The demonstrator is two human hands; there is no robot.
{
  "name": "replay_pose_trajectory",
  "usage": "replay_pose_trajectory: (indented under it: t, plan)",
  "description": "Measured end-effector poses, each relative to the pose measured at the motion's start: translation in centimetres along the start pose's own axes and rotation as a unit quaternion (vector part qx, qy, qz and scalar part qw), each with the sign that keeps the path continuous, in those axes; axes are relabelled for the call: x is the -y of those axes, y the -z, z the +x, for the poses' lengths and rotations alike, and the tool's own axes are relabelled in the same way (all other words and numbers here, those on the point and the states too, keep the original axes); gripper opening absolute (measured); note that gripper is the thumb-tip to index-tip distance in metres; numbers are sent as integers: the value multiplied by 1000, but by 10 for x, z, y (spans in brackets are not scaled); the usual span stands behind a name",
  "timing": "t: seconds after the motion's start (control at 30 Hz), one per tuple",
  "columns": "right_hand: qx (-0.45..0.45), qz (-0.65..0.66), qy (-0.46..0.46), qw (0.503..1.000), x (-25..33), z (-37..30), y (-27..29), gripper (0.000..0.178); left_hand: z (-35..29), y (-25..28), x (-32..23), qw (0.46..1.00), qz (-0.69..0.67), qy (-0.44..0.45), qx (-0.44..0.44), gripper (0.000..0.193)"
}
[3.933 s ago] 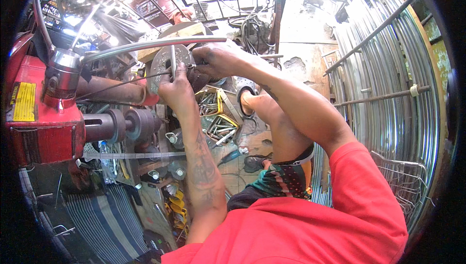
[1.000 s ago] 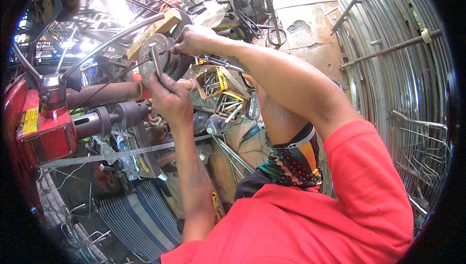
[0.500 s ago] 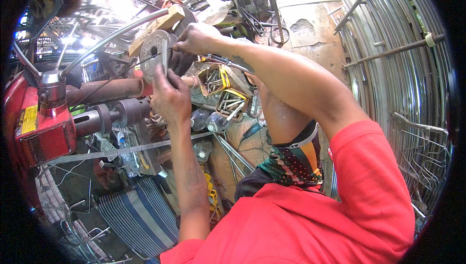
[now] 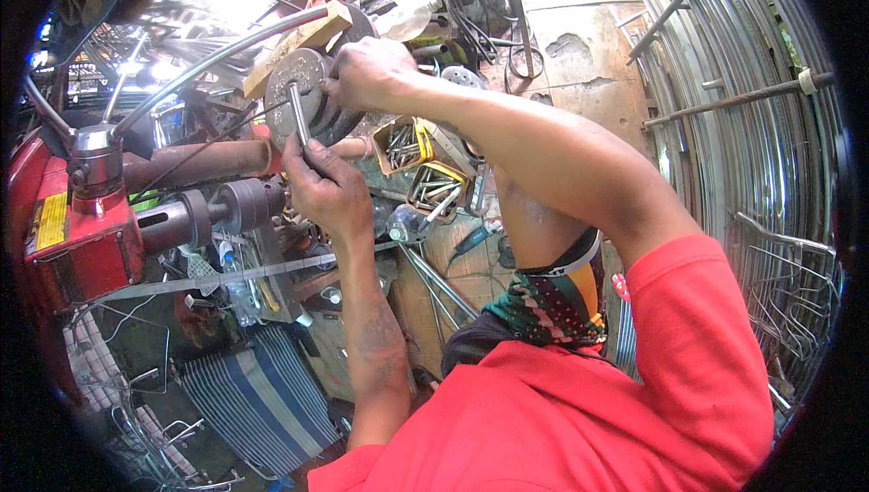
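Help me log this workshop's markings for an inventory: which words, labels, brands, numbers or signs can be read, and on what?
Yellow rectangular label on the red metal machine housing: print too small and blurred to read.
Pale-striped hem of the multicoloured patterned cloth shorts: only a tiny lettering fragment, no whole word readable.
Nothing else readable.

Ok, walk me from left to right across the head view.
Red machine, clear plastic bottle, left hand gripping a metal rod, lower yellow-edged container of the two, patterned shorts, long metal stock.
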State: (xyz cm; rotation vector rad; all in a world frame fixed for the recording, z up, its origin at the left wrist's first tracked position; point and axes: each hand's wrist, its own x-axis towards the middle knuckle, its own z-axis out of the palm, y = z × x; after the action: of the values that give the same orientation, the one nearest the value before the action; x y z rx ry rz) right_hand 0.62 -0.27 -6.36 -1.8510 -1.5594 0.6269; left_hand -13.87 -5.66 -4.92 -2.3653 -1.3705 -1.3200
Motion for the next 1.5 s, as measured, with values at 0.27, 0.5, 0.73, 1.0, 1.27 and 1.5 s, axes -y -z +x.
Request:
replay_pose_trajectory:
  t: [0.27,0.5,0.73,1.0,1.27,1.5]
  plan:
    - [67,-27,-10,997,-5,1,15,32,-11,-6,5,997,7,68,39,24]
    - [27,-13,18,999,-15,4,2,44,-6,-12,9,999,29,10,41,23]
    - [37,37,0,999,-19,9,-4,45,3,-13,13,975,174,-40,130,25]
    - [30,50,2,998,-23,7,-11,45,10,16,-10,997,-8,-61,-36,27]
    - [41,78,-16,996,-22,8,-11,46,-10,-10,22,989,133,-60,39,29]
    - [5,59,-16,998,-19,4,-17,48,-1,4,4,994,93,-14,60,28]
